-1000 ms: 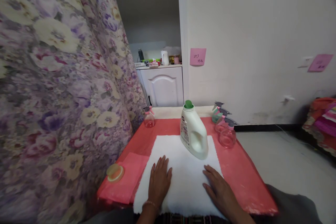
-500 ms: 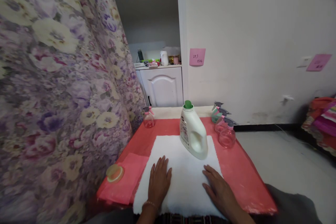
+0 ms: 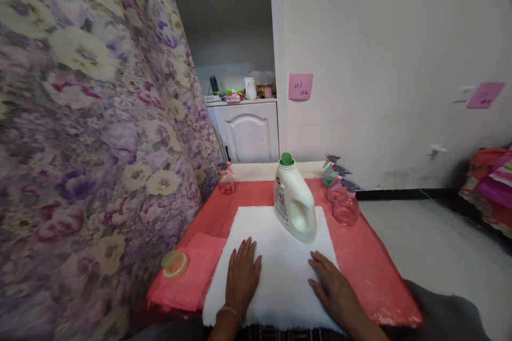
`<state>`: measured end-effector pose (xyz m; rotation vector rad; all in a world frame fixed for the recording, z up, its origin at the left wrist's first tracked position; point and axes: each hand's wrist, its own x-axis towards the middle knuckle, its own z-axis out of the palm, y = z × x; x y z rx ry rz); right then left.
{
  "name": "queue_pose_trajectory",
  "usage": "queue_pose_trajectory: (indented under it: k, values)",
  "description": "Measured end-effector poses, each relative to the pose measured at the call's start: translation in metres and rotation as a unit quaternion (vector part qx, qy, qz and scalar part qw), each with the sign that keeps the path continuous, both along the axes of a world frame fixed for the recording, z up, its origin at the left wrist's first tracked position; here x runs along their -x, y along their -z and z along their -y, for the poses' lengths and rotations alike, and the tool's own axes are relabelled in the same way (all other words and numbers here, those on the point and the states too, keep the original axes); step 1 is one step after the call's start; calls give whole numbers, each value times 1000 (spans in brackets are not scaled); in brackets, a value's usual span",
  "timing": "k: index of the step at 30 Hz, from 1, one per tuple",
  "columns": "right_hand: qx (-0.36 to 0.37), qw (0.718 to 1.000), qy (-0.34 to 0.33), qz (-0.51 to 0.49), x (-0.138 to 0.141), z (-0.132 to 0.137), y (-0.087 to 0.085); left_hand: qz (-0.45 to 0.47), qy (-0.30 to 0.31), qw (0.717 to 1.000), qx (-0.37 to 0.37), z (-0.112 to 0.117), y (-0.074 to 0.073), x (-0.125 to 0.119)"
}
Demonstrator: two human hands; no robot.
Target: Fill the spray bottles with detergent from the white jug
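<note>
My left hand [image 3: 242, 277] lies flat, palm down, on the left part of a white towel [image 3: 280, 282]. On the towel's right side rests my right hand [image 3: 332, 282], its fingers stretched out and holding nothing. Beyond both hands a pale green detergent jug [image 3: 295, 202] with a side handle stands upright at the towel's far part. Its mouth shows a green spout [image 3: 286, 159] and no cap covers it. A round yellowish cap [image 3: 175, 264] sits on a pink sheet [image 3: 192, 282], left of my left hand.
A red cover [image 3: 372, 272] lies over the table. Several spray bottles [image 3: 346, 209] stand at its far right, and one spray bottle [image 3: 227, 180] at the far left. A floral curtain [image 3: 100, 144] hangs along the left. Behind are a white cupboard [image 3: 250, 130] and a wall.
</note>
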<state>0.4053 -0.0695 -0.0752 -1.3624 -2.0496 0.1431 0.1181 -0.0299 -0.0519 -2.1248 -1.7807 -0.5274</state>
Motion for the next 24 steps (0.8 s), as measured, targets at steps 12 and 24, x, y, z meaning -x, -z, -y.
queue_pose_trajectory:
  k: [12, 24]
  values:
    - [-3, 1000, 1, -7, 0, 1, -2, -5, 4, 1000, -2, 0, 2, 2]
    - [-5, 1000, -1, 10, 0, 1, -2, 1, 2, 1000, -12, 0, 2, 1]
